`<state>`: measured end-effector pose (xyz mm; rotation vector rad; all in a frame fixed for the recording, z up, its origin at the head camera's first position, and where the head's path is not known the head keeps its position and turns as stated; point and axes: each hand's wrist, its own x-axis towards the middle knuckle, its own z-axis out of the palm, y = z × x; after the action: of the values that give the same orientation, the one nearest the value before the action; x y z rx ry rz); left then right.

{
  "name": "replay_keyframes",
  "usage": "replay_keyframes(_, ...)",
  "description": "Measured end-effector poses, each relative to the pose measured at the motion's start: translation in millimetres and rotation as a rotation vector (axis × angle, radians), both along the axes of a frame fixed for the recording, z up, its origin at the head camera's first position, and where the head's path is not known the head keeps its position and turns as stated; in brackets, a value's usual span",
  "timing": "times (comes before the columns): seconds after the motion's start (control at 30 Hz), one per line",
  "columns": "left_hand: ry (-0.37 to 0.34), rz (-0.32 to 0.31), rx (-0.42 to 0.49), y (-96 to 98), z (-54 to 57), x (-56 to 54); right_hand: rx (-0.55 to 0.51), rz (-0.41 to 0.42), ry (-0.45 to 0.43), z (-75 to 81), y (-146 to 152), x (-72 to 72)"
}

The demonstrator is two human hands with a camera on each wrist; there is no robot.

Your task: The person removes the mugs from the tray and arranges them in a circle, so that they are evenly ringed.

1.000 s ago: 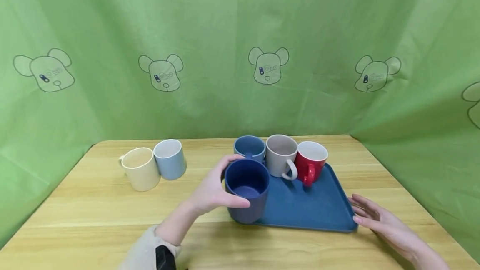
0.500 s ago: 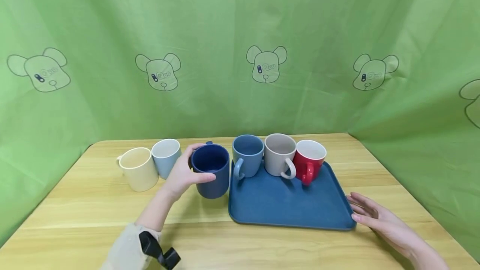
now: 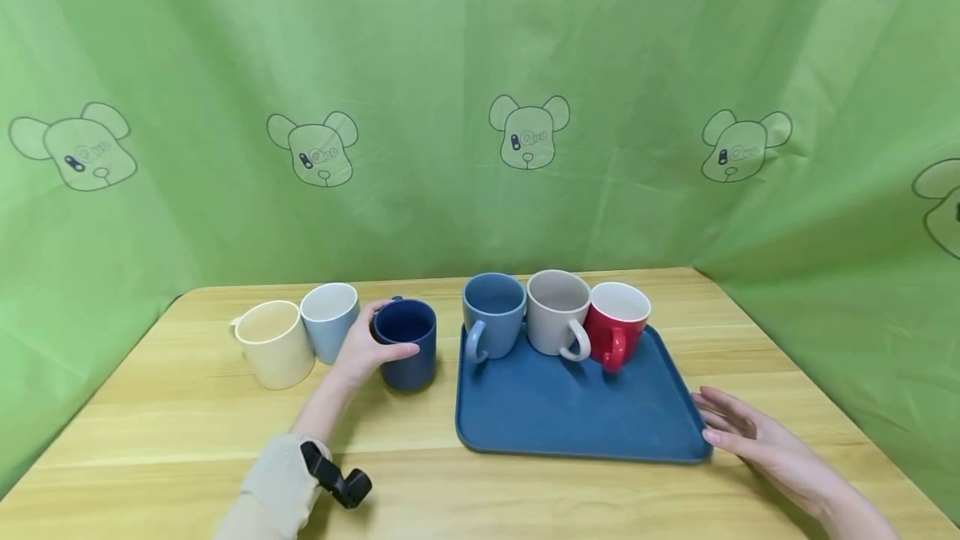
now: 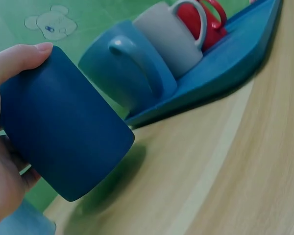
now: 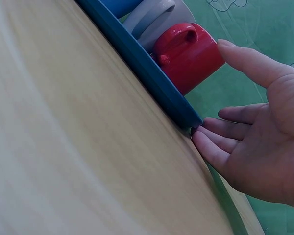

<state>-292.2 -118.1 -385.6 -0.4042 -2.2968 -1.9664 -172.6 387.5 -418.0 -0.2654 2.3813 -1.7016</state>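
My left hand (image 3: 365, 352) grips a dark blue mug (image 3: 408, 348) round its side, between the light blue mug and the tray. In the left wrist view the dark blue mug (image 4: 63, 127) is upright relative to the table, its shadow just below its base. The right hand (image 3: 757, 444) has relaxed fingers at the right edge of the blue tray (image 3: 577, 419). In the right wrist view, its fingertips (image 5: 201, 134) touch the tray's corner. Along the back of the tray stand a blue mug (image 3: 495, 315), a grey mug (image 3: 557, 315) and a red mug (image 3: 617, 327).
A cream mug (image 3: 277, 348) and a light blue mug (image 3: 330, 323) stand side by side on the left of the wooden table (image 3: 420, 490). A green curtain (image 3: 420, 215) hangs behind and along the sides.
My left hand has carried the dark blue mug left, from over the tray's left front to beside the light blue mug, and lower. The right hand stays at the tray's edge.
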Motion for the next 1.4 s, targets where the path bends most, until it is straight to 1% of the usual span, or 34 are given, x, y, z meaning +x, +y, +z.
replay_keyframes(0.2,-0.011,0.023,-0.007,-1.9,-11.0,-6.1,0.007,-0.008,-0.004,1.0,-1.5,-0.6)
replay_keyframes(0.33,-0.033,0.035,0.021,-3.7,-16.6,-8.0,0.014,-0.017,0.001,1.7,-1.8,-0.9)
replay_keyframes(0.5,-0.043,0.049,0.042,-5.5,-17.4,-5.5,0.029,-0.013,0.011,0.9,-2.2,-1.6)
replay_keyframes(0.6,-0.031,0.08,0.042,-4.1,-16.6,-0.3,0.028,-0.017,0.007,0.7,-3.1,-2.3)
replay_keyframes(0.67,-0.023,0.117,0.052,-1.0,-16.7,3.9,0.028,-0.018,0.004,0.7,-3.1,-2.6)
replay_keyframes(0.8,-0.011,0.223,0.046,8.9,-19.3,11.7,0.038,-0.024,0.007,1.6,-2.9,-2.0)
replay_keyframes(1.0,0.054,0.418,-0.106,26.2,-21.9,16.4,0.042,-0.02,0.006,3.0,-3.1,-2.3)
replay_keyframes(1.07,0.063,0.462,-0.143,29.5,-21.8,17.0,0.031,-0.017,0.005,2.9,-2.7,-2.4)
replay_keyframes(1.17,0.062,0.497,-0.15,31.3,-22.2,17.7,0.016,-0.001,0.012,3.0,-2.1,-2.4)
replay_keyframes(1.4,0.078,0.515,-0.091,28.3,-22.0,18.2,0.0,0.002,0.011,3.6,-2.1,-1.1)
